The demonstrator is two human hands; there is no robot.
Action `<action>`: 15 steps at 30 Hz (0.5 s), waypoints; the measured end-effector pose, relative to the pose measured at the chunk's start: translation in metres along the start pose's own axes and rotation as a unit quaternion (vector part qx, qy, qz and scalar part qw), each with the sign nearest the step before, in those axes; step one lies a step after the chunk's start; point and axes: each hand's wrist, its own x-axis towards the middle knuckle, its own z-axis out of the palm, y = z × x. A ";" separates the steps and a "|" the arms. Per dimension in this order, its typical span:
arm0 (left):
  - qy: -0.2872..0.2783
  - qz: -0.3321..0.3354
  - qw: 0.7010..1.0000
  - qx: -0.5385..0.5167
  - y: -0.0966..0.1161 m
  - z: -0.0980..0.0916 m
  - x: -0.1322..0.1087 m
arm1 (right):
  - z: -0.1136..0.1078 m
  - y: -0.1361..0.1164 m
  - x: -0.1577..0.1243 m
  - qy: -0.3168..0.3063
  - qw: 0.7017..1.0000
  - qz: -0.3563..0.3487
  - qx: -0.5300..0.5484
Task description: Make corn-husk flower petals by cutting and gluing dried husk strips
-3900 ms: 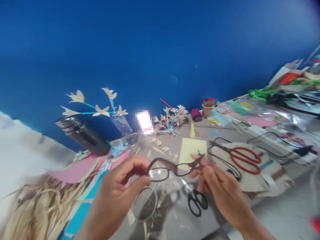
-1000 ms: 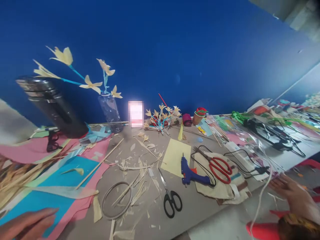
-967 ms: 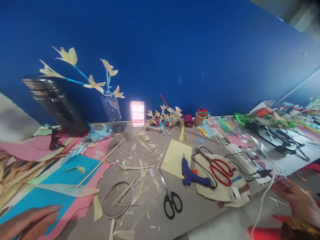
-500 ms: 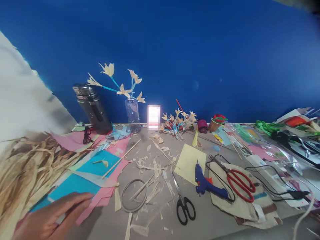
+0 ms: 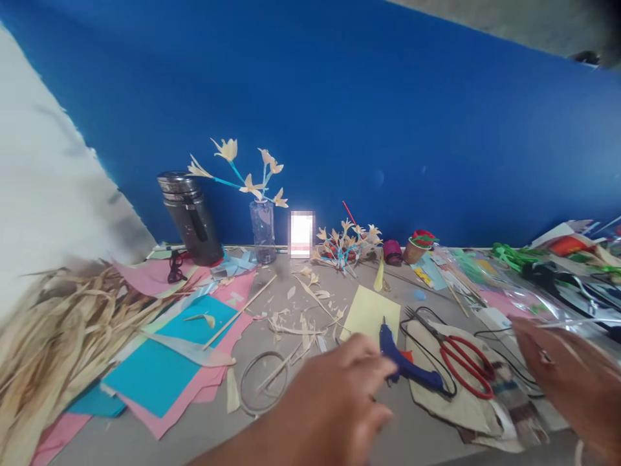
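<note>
My left hand [image 5: 339,395] reaches across the front middle of the table, fingers bent and spread, nothing visible in it. Its fingertips are just left of a blue glue gun [image 5: 410,366], and the hand hides the black-handled scissors' place. At the right edge is my right hand [image 5: 567,375], blurred, over a white power strip [image 5: 493,317]; its fingers are not clear. Red-handled scissors [image 5: 468,362] lie on a beige cloth [image 5: 451,408] between the hands. A yellow paper [image 5: 371,310] is behind the glue gun, and a wire ring [image 5: 263,383] lies left of my left hand.
Dried husks [image 5: 63,343] heap at the left beside blue paper [image 5: 167,372] and pink paper [image 5: 208,385]. Behind stand a dark flask [image 5: 194,223], a clear vase [image 5: 263,233] with husk flowers, a flower cluster [image 5: 344,243] and a small pot [image 5: 417,249].
My left hand has moved from the blue paper at the left to the middle, covering the black-handled scissors. My right hand has come into view at the right. The view has shifted slightly.
</note>
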 end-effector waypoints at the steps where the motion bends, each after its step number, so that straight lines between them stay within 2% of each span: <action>1: -0.037 0.023 0.999 0.005 0.013 0.007 0.020 | 0.007 -0.001 0.001 -0.004 0.999 -0.029 -0.013; 2: -0.055 0.049 0.997 0.011 0.025 0.014 0.040 | 0.013 -0.001 0.001 -0.009 0.998 -0.060 -0.020; 5: -0.095 0.062 0.992 0.049 0.050 0.034 0.097 | 0.025 0.006 -0.004 -0.031 0.992 -0.125 0.007; 7: -0.090 0.036 0.994 0.054 0.056 0.048 0.134 | 0.030 0.015 -0.010 -0.047 0.988 -0.141 0.044; 9: -0.134 -0.011 0.991 0.018 0.057 0.061 0.164 | 0.034 0.025 -0.017 -0.055 0.986 -0.142 0.061; 12: -0.236 -0.012 0.972 -0.021 0.053 0.077 0.190 | 0.037 0.031 -0.027 -0.054 0.992 -0.111 0.018; 15: -0.277 0.018 0.961 0.000 0.051 0.082 0.186 | 0.035 0.028 -0.037 -0.032 0.994 -0.102 -0.022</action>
